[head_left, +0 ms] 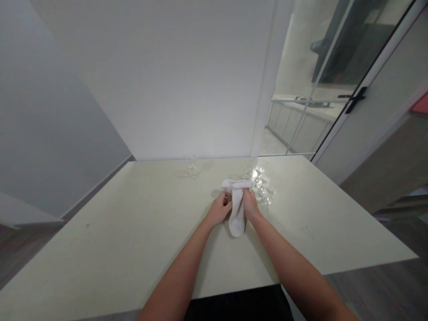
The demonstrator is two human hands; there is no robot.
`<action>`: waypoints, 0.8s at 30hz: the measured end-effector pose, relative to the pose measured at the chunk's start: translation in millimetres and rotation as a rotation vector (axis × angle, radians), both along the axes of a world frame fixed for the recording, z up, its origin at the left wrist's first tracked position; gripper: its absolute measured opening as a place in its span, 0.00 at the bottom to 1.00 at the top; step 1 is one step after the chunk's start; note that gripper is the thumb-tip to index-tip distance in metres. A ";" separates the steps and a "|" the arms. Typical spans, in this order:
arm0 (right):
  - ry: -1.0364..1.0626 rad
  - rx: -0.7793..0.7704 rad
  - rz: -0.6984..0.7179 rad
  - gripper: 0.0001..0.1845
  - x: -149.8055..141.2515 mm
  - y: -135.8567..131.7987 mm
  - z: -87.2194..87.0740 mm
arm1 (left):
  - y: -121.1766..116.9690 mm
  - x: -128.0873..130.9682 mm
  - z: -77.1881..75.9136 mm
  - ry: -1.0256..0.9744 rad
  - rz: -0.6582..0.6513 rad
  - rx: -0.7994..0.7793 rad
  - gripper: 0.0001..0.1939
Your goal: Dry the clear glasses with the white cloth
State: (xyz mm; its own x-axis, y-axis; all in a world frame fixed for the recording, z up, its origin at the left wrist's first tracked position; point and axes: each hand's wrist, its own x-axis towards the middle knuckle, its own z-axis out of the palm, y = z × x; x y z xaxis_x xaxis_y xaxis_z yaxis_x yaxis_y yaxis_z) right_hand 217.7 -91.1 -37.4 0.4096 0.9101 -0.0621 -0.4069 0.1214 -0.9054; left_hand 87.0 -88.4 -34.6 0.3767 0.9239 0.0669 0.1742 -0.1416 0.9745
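The right hand [250, 206] grips the white cloth [237, 216] between the hands; the left hand [219, 209] appears closed around a mostly hidden glass [228, 217]. Steady the glass, wipe lightly, and avoid the clear glassware [267, 199] just beyond the right hand.

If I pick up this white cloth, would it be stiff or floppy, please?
Probably floppy: the white cloth hangs in a loose flap between the left hand and the right hand. It would likely crumple when pushed, since its upper part folds over.
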 end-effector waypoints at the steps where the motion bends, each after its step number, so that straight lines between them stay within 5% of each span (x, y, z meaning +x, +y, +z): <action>1: 0.020 -0.003 -0.012 0.19 0.4 0.4 0.6 | -0.6 0.2 0.3 -0.019 -0.018 -0.024 0.21; 8: 0.079 0.054 0.150 0.18 2.1 -2.0 0.4 | -3.5 0.7 0.7 -0.160 -0.239 -0.333 0.28; 24: 0.018 0.052 0.074 0.13 1.7 1.8 -5.3 | -4.3 5.9 -2.9 -0.097 -0.221 -0.305 0.27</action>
State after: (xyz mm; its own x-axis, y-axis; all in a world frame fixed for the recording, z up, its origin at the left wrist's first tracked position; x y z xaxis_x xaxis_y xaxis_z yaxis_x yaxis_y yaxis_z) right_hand 219.4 -89.3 -42.7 0.3402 0.9401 -0.0205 -0.4327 0.1372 -0.8911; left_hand 92.8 -92.7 -37.5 0.5746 0.8039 -0.1533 0.0764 0.1338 0.9881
